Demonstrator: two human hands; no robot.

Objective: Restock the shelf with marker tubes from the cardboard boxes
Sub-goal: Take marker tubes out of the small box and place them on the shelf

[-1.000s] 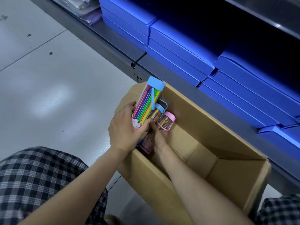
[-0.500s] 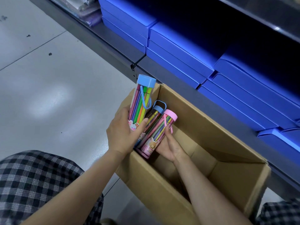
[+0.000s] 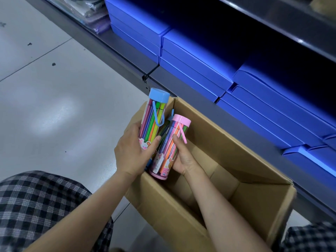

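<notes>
We see two bare hands holding marker tubes above the near-left corner of an open cardboard box (image 3: 236,160) that stands on the floor (image 3: 54,106) against the foot of a shelf (image 3: 127,51). The left hand (image 3: 133,151) is wrapped around the lower part of a blue-capped tube (image 3: 154,113), thumb laid across its printed label; the tube stands nearly upright, its cap raised above the box rim, a blue carrying loop hanging down its side. The right hand (image 3: 183,159) cradles a pink-capped tube (image 3: 171,148) from the right, fingers curled behind it and thumb pressed on its front; this tube tilts with its cap away from us and its pink base just over the near wall of the box. Between the two we make out part of a third tube (image 3: 164,131), mostly hidden, with a blue loop showing at its top; which hand supports it we cannot tell. The three tubes lie side by side, touching. On the shelf, stacks of flat blue boxes (image 3: 200,57) fill the bottom level. Checked fabric (image 3: 45,206) covers the person's knees in the near corners.
</notes>
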